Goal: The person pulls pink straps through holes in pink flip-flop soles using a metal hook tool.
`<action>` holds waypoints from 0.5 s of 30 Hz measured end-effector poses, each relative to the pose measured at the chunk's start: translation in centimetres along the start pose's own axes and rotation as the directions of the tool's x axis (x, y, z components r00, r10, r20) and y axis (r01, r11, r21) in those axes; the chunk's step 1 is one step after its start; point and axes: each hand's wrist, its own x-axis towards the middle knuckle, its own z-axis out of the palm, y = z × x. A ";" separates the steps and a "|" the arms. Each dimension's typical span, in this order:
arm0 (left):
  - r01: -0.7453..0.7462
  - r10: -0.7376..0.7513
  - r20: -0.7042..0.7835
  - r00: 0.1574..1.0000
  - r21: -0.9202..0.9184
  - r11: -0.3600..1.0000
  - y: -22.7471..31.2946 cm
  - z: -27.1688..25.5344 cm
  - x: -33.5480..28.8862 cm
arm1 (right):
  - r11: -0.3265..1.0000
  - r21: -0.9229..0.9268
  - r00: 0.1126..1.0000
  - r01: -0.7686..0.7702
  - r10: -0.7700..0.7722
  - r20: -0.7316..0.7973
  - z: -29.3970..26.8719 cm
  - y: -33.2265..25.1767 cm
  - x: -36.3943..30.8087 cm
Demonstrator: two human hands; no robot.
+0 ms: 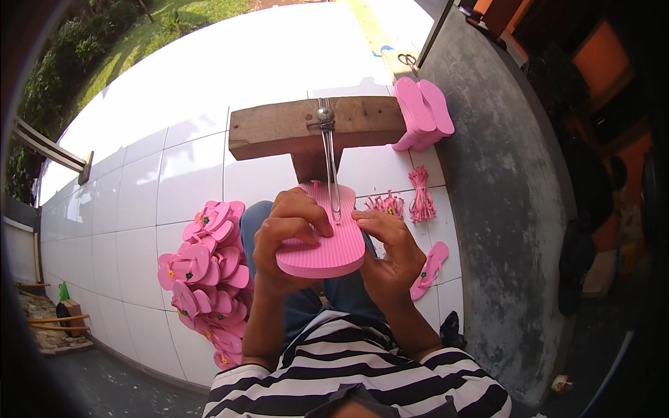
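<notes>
Both my hands grip a pink ribbed flip-flop sole [322, 256] in front of a wooden T-shaped stand [268, 132]. My left hand [284, 230] wraps round its left side, fingers curled over the top. On the right edge, my right hand [394, 254] has its fingers closed round the sole near the middle. A long looped metal rod [329, 157], fixed at a round metal knob [325, 114] on the crossbar, comes down to the sole. Its looped tip rests at a small hole in the top face. The sole's underside is hidden from view.
A heap of finished-looking pink flip-flops [209, 272] lies on the tiles at left. Bare pink soles [421, 115] stand stacked at right by the grey wall [488, 174]. Bundled pink straps [421, 195], loose straps [387, 203], one flip-flop [430, 270] and scissors [408, 63] lie nearby.
</notes>
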 end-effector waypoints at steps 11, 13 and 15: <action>0.426 -0.430 -0.147 0.891 -0.060 0.903 2.4 1.0 1.6 | 0.999 -0.030 0.999 -0.024 0.023 -0.037 0.1 -1.0 1.2; 0.371 -0.364 -0.138 0.921 0.025 0.928 1.6 0.9 2.2 | 0.996 -0.069 0.997 -0.061 0.058 -0.040 0.2 -1.4 1.6; 0.313 -0.339 -0.022 0.940 0.449 0.837 2.1 0.1 3.7 | 0.996 -0.051 0.997 -0.073 0.073 0.004 0.1 -1.2 2.4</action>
